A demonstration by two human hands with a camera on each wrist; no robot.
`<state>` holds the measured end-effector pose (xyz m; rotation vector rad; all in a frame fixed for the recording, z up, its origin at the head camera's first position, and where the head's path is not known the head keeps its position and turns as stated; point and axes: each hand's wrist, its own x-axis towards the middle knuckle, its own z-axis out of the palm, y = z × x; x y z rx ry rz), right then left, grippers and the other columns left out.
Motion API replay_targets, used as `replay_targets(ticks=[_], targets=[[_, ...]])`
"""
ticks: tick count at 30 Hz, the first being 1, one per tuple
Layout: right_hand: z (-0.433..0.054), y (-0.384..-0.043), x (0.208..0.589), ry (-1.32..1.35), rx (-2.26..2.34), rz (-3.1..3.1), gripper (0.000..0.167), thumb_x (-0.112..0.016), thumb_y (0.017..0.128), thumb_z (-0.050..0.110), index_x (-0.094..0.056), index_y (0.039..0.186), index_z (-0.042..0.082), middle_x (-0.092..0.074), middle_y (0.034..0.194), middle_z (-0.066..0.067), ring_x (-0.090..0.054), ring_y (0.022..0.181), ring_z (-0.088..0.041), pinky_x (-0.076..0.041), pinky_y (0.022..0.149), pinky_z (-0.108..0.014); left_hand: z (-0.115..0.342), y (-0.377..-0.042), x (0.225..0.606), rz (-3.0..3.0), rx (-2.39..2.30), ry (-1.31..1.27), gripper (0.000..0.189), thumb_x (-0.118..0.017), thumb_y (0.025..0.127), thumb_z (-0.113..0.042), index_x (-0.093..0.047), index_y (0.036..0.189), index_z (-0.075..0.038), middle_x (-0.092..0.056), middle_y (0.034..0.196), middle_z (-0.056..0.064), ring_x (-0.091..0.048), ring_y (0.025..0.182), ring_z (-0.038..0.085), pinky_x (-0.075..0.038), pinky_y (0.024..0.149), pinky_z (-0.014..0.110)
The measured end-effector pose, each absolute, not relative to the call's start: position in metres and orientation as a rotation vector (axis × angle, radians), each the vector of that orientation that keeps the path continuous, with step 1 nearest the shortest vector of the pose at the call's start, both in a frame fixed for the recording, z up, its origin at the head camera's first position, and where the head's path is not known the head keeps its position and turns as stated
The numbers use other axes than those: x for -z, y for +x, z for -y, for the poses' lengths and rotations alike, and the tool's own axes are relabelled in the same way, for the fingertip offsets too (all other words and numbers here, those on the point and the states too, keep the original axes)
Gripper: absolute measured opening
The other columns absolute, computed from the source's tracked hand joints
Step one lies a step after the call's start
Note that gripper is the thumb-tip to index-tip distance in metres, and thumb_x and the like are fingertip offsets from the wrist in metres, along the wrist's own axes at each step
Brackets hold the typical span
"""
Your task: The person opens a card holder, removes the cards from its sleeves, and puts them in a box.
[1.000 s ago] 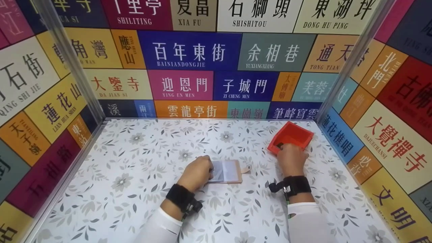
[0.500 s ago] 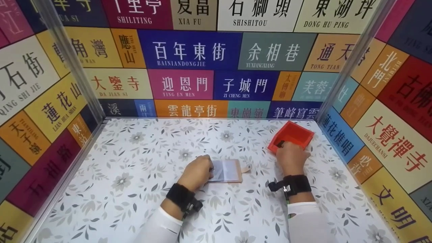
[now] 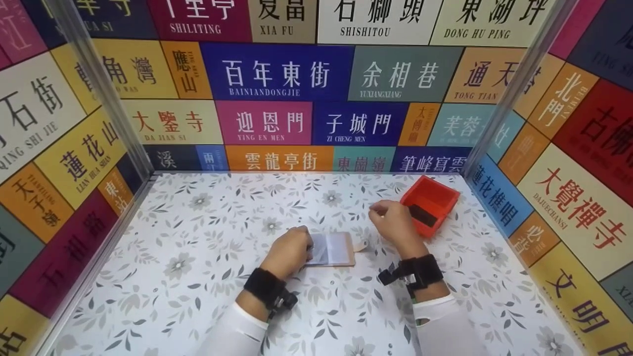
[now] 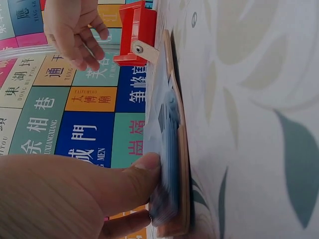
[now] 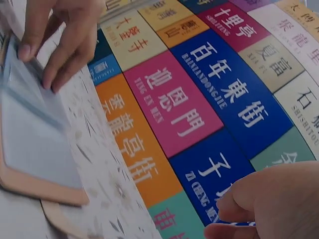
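The right hand [image 3: 395,222] has left the box [image 3: 437,194] right of centre, relaxed, nothing visibly held, the dark piece [image 3: 423,215] inside seemingly yet to be taken, while the left hand [image 3: 287,252] pinches the booklet [image 3: 338,249] mid-frame

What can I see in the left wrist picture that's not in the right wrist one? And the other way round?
Only the left wrist view shows the red box and the metal snap on the card holder's strap.

Only the right wrist view shows the SHILITING sign and the BAINIANDONGJIE sign.

Both views share the open card holder, the left hand holding it, and the right hand, apart from it.
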<state>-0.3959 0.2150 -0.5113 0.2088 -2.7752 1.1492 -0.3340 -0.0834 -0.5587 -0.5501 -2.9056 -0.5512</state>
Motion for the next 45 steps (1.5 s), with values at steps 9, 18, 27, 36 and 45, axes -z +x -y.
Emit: replay_targets(ticks=[9, 18, 27, 36, 45], targets=[[-0.151, -0.372, 0.522, 0.603, -1.122, 2.854, 0.027, -0.081, 0.1, 0.013, -0.084, 0.125, 0.004, -0.084, 0.128, -0.015, -0.081, 0.118, -0.037, -0.066, 0.104, -0.053, 0.085, -0.334, 0.557, 2.889, 0.551, -0.55, 0.013, -0.092, 0.085, -0.01, -0.081, 0.084, -0.015, -0.066, 0.095, 0.0, -0.066, 0.087, 0.024, -0.061, 0.078, 0.044], [-0.133, -0.364, 0.553, 0.766, -0.854, 2.885, 0.029, -0.084, 0.091, 0.001, -0.082, 0.12, -0.002, -0.08, 0.126, -0.021, -0.075, 0.126, -0.042, -0.058, 0.115, -0.056, 0.084, -0.334, 0.557, 2.89, 0.537, -0.552, 0.014, -0.093, 0.085, -0.011, -0.08, 0.083, -0.015, -0.066, 0.094, 0.001, -0.066, 0.087, 0.025, -0.06, 0.08, 0.044], [-0.136, -0.366, 0.564, 0.838, -0.737, 2.875, 0.021, -0.082, 0.086, -0.002, -0.082, 0.107, -0.004, -0.078, 0.108, -0.019, -0.073, 0.108, -0.042, -0.058, 0.104, -0.057, 0.085, -0.332, 0.555, 2.918, 0.57, -0.558, 0.013, -0.09, 0.088, -0.01, -0.078, 0.086, -0.014, -0.068, 0.1, 0.002, -0.064, 0.086, 0.023, -0.061, 0.082, 0.043], [-0.137, -0.366, 0.564, 0.808, -0.742, 2.918, 0.02, -0.085, 0.089, 0.003, -0.083, 0.107, -0.003, -0.078, 0.112, -0.02, -0.072, 0.11, -0.042, -0.058, 0.107, -0.057, 0.089, -0.332, 0.556, 2.877, 0.56, -0.652, 0.005, -0.085, 0.095, -0.008, -0.081, 0.094, -0.01, -0.076, 0.108, 0.007, -0.073, 0.095, 0.028, -0.063, 0.089, 0.043], [-0.138, -0.366, 0.562, 0.737, -0.812, 2.968, 0.022, -0.086, 0.092, 0.007, -0.083, 0.112, -0.002, -0.078, 0.128, -0.021, -0.071, 0.125, -0.043, -0.055, 0.118, -0.056, 0.088, -0.33, 0.554, 2.88, 0.619, -0.585, 0.009, -0.089, 0.092, -0.008, -0.083, 0.099, -0.01, -0.074, 0.096, 0.006, -0.072, 0.091, 0.029, -0.062, 0.087, 0.046]])
